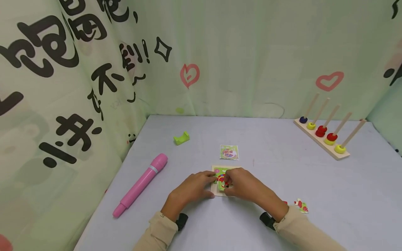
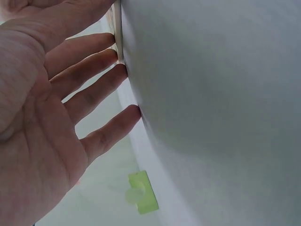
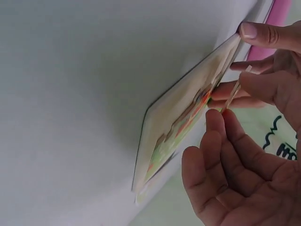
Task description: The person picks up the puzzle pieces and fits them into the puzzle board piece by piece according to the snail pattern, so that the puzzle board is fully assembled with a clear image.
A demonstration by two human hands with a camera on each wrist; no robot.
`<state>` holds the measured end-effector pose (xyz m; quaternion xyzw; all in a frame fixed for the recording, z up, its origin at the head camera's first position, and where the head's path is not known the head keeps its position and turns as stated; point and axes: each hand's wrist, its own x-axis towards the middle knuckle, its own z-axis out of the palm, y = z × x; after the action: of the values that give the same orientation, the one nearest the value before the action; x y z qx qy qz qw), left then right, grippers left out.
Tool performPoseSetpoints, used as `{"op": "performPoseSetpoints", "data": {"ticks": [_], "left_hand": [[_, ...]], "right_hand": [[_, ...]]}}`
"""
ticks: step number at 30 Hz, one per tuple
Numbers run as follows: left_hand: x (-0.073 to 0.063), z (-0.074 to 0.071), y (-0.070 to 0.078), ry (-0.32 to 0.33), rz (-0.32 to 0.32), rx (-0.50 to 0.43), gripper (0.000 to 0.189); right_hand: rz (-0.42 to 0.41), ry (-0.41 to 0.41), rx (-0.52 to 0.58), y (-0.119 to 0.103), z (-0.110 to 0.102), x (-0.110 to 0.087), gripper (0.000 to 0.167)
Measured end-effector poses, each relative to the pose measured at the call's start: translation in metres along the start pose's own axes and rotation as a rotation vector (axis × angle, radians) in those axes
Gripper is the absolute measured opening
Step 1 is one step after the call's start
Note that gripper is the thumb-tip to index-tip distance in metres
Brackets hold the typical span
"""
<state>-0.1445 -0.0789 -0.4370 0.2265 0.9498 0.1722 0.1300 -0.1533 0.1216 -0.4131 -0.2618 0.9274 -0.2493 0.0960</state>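
A small wooden puzzle board [image 1: 214,188] with a pale rim and a colourful picture lies flat in front of me. My left hand [image 1: 194,186] is at its left side, thumb by the near corner and fingers stretched out. In the left wrist view, these straight fingertips [image 2: 115,40] meet the board's edge and the tabletop. Over the board is my right hand [image 1: 246,184], pinching a thin puzzle piece [image 3: 230,96] between thumb and fingers. The piece is tilted on edge above the picture, which the right hand partly covers.
Behind the board lies a printed picture card [image 1: 229,152]. Loose puzzle pieces [image 1: 302,206] lie beside my right forearm. A pink tube like a large marker [image 1: 141,186] is at left, a green notched block [image 1: 181,138] farther back. A peg rack with coloured rings [image 1: 323,139] stands back right.
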Motion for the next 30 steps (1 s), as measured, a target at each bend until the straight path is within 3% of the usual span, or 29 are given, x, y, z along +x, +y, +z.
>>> {"op": "performPoseSetpoints", "data": {"ticks": [5,13,21,30], "left_hand": [[0.000,0.000,-0.001,0.000,0.007,-0.008,0.064],[0.000,0.000,-0.002,-0.005,0.013,-0.015,0.066],[-0.001,-0.001,-0.001,-0.006,0.010,-0.021,0.065],[0.001,-0.002,-0.002,0.036,0.034,-0.013,0.051]], "right_hand": [[0.001,-0.021,0.043,-0.003,0.007,0.007,0.014],[0.026,-0.024,0.016,-0.006,0.013,0.010,0.016],[-0.007,-0.008,-0.004,-0.006,0.015,0.011,0.014],[-0.038,-0.006,0.009,-0.006,0.012,0.011,0.011]]}}
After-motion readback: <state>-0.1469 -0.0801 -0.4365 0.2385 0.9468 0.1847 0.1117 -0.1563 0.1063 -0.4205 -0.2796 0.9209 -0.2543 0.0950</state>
